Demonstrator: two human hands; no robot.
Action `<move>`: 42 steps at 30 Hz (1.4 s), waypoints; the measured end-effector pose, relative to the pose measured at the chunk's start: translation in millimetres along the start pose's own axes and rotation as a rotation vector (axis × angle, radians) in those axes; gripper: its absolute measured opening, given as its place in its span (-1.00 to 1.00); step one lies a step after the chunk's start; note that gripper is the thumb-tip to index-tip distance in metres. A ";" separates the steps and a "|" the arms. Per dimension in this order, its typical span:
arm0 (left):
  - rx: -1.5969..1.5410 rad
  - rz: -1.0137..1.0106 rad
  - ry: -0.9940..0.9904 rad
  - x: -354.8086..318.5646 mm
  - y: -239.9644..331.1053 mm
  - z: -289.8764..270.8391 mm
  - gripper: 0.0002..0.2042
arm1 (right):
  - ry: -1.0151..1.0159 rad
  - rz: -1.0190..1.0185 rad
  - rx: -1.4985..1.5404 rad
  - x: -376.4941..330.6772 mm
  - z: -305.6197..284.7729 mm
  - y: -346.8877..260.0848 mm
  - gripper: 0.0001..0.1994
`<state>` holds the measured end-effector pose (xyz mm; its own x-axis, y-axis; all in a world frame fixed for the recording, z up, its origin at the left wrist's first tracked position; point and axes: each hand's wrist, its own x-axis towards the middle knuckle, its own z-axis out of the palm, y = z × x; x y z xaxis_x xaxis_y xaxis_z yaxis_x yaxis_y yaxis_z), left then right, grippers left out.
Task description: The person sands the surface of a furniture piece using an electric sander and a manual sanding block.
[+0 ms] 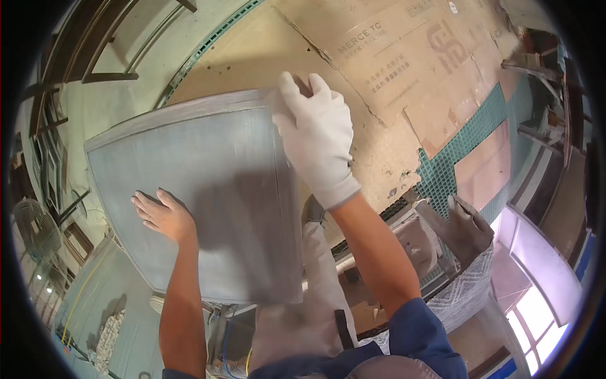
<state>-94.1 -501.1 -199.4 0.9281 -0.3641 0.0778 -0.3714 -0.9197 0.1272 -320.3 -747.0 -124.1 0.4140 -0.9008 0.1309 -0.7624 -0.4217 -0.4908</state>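
A large grey panel (pixel 233 183), like a cabinet door with a raised frame along its edges, is tilted in front of me. My left hand (pixel 167 215) is bare and lies flat on its face, fingers stretched and slightly apart. At the far right corner, my right hand (pixel 319 136) wears a white work glove and is closed round the panel's edge. The glove hides part of that corner, and some of its fingers are out of sight. The shadow of my right arm falls across the panel's right half.
Beyond the panel lies a work table covered with cardboard (pixel 391 69) over green grid matting (pixel 457 158). At the right stands a bin wrapped in clear plastic (pixel 467 271), with a used glove (pixel 467 218) on its rim. A fan (pixel 36 228) and wooden racks (pixel 95 44) are at the left.
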 end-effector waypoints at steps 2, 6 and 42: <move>0.006 -0.006 0.021 1.8 -4.2 -5.5 -0.32 | 0.051 -0.064 0.022 -23.2 1.4 -4.7 -0.50; 0.068 0.005 0.016 0.1 -22.6 6.8 -0.32 | -0.047 -0.076 0.055 -85.3 5.5 -13.7 -0.42; -0.178 0.948 -0.062 69.4 -148.6 -24.3 -0.41 | 0.027 0.055 -0.280 -177.9 22.4 -70.0 -0.51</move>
<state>25.0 -386.1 -188.8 0.2389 -0.9555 0.1731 -0.9605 -0.2063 0.1867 -329.5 -554.9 -132.3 0.3579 -0.9239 0.1351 -0.8924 -0.3810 -0.2416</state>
